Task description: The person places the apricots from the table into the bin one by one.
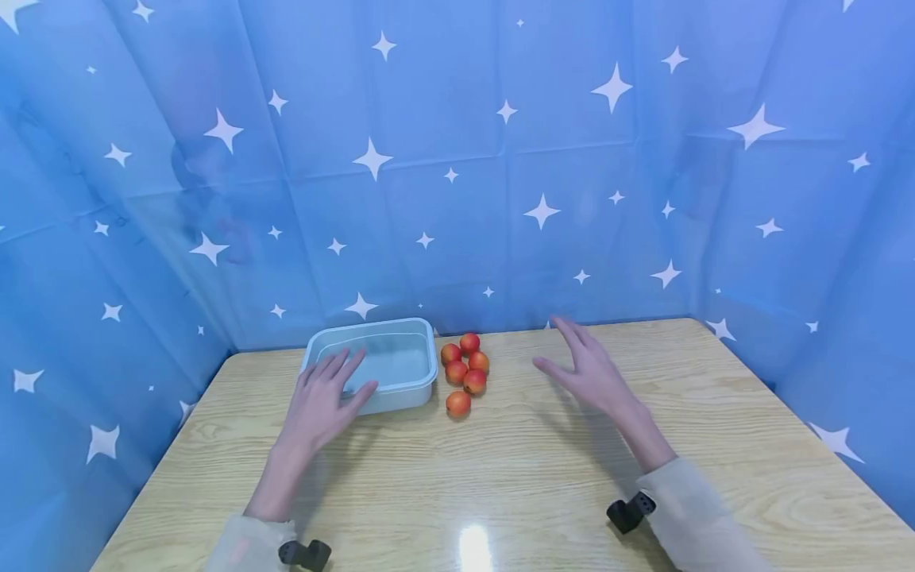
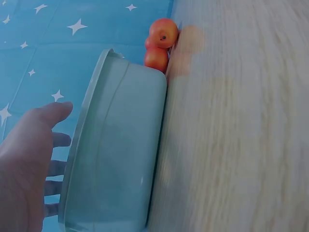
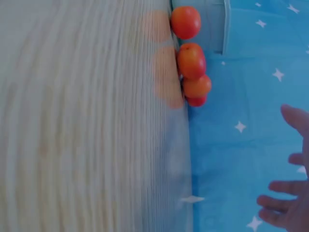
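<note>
Pale blue plastic makes up the container [image 1: 386,361], which sits under the fingertips of the left hand [image 1: 322,401]; that hand lies flat and spread over the near rim, fingers straight, gripping nothing. The right hand [image 1: 589,369] hovers with fingers splayed and loose, holding nothing. Between the two hands, just beside the container's right wall, five small orange-red fruits [image 1: 463,372] lie in a loose cluster on the wooden counter [image 1: 500,469], well apart from the right hand.

The fruits are round and the counter looks glossy, so I would judge that a careless brush of fingers could send one rolling toward the counter edge or against its neighbours, scattering the cluster. The container looks light; a push from the flat left hand, rather than a grip, could slide it into the fruits.

No brand, label or readable writing shows anywhere; the blue backdrop [image 1: 457,159] carries only white stars.
</note>
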`<action>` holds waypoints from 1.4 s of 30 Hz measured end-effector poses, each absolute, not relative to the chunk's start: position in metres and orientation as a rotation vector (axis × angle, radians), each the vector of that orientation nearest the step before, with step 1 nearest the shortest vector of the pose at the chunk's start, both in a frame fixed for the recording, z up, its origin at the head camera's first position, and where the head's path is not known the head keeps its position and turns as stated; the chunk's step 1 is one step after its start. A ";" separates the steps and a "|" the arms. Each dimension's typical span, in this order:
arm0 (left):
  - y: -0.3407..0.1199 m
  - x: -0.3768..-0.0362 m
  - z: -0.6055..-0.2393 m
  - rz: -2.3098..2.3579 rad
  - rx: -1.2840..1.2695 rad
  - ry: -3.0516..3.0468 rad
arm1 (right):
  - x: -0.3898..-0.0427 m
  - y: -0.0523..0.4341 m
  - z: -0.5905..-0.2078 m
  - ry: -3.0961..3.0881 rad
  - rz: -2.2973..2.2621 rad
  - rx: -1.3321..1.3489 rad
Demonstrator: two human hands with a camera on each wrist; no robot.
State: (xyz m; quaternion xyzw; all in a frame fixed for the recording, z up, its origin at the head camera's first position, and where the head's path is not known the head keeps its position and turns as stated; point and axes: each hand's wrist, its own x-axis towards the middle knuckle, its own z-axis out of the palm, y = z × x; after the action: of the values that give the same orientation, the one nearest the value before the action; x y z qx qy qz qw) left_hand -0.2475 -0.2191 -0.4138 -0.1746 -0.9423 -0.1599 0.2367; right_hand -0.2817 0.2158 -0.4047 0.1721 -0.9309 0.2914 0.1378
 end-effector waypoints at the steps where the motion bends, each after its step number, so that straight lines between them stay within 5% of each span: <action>1: -0.220 -0.247 -0.415 -0.441 -0.484 -2.573 | -0.282 0.214 -0.405 -2.696 0.856 0.501; 42: -0.237 -0.249 -0.438 -0.768 -0.626 -2.371 | -0.282 0.142 -0.418 -2.644 1.143 0.802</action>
State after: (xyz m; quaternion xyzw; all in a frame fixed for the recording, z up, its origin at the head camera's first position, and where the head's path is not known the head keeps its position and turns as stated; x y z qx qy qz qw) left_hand -0.2491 -0.2369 -0.4379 -0.2336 -0.8852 -0.2869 0.2822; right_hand -0.2819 0.1417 -0.4180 0.2675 -0.8817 0.3811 0.0755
